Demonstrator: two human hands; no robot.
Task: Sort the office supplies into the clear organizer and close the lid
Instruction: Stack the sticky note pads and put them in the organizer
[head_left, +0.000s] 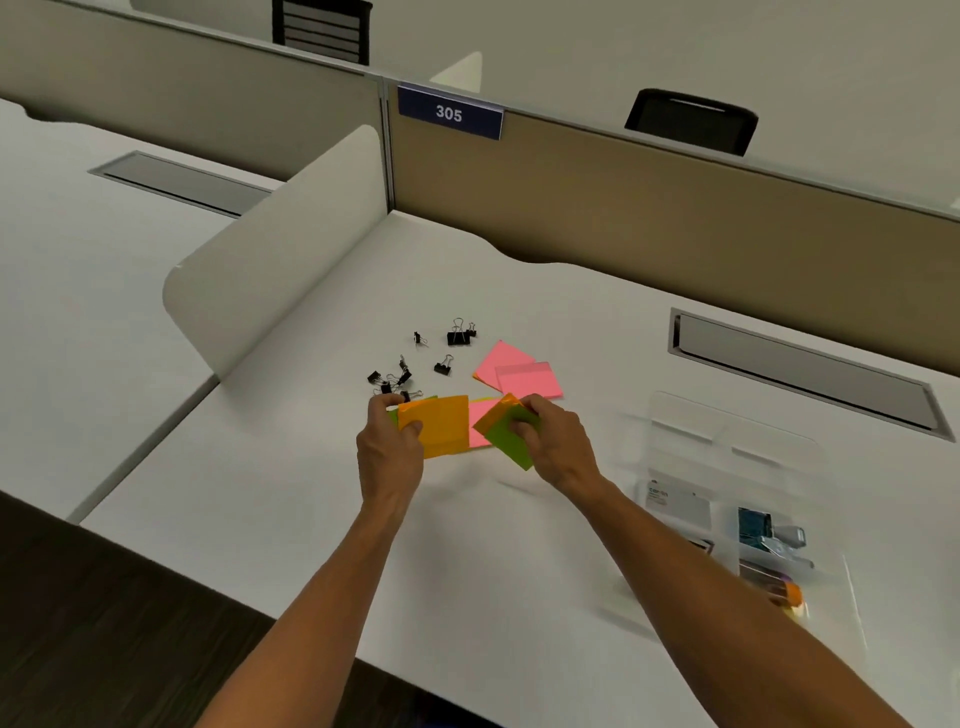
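So on the desk (519, 545), the binder clips (415, 364) are scattered toward the back left, with the loose sticky notes (519, 376) just to their right. Nearer the front, the left hand (389, 447) and right hand (556, 441) each hold a stack of notes side by side. The organizer (727, 499) sits well off to the right, supplies in its near compartments.

Clear organizer (737, 467) and its contents blurred.
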